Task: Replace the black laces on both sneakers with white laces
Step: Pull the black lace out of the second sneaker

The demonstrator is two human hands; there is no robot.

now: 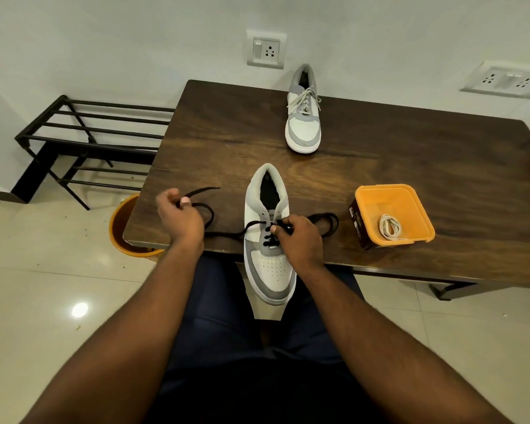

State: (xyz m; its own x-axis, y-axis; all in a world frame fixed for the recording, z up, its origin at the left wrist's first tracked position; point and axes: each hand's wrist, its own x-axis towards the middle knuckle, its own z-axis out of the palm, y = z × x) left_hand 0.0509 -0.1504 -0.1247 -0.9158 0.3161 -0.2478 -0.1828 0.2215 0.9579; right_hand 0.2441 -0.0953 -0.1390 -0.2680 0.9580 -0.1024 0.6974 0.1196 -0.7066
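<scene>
A grey and white sneaker (270,270) lies at the table's near edge, toe hanging over toward me. Its black lace (224,234) is partly threaded through the lower eyelets, with loose ends trailing left and right. My left hand (179,217) pinches the left end of that lace, drawn out to the side. My right hand (300,240) rests on the sneaker's lacing and pinches the lace there. A second sneaker (303,117) with white laces stands at the table's far side. A coiled white lace (389,228) lies in an orange container (410,197).
The dark wooden table (380,148) stands against a white wall with sockets. An orange bucket (126,228) sits on the floor under the table's left corner. A black metal rack (89,142) stands left of the table.
</scene>
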